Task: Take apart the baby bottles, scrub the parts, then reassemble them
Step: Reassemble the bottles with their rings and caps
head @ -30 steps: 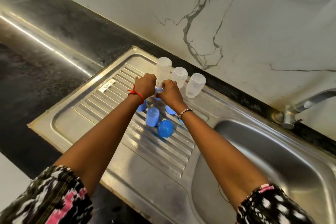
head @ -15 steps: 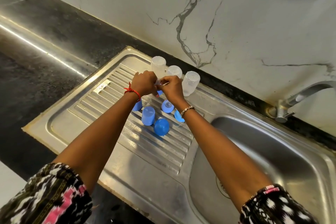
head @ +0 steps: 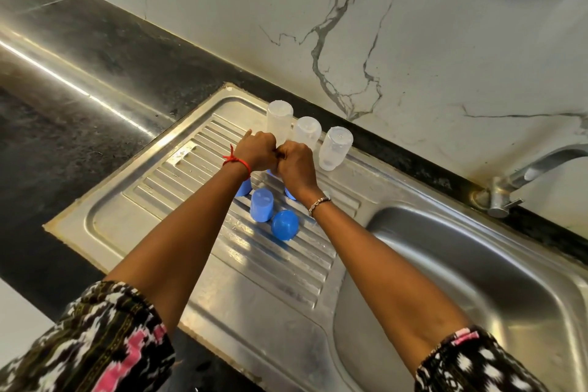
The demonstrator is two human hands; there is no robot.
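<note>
Three clear bottle bodies stand upside down at the back of the drainboard [head: 165, 197]: one on the left [head: 279, 118], one in the middle [head: 307, 130], one on the right [head: 334, 148]. My left hand [head: 256, 149] and my right hand [head: 296, 165] are fists pressed together just in front of them, closed on a small bottle part that is almost wholly hidden. Below the hands lie blue parts: a tall cap [head: 261, 204], a domed cap [head: 284, 224], and pieces half hidden under my left wrist [head: 243, 189] and my right wrist [head: 289, 193].
The steel sink basin [head: 477, 280] lies to the right, with a tap [head: 509, 181] at its back edge. Black stone counter [head: 63, 137] runs to the left. A marble wall [head: 413, 41] rises right behind the bottles.
My two hands have closed up against each other. The bit of clear and blue part seen between them earlier is now covered. The parts on the drainboard have not moved.
</note>
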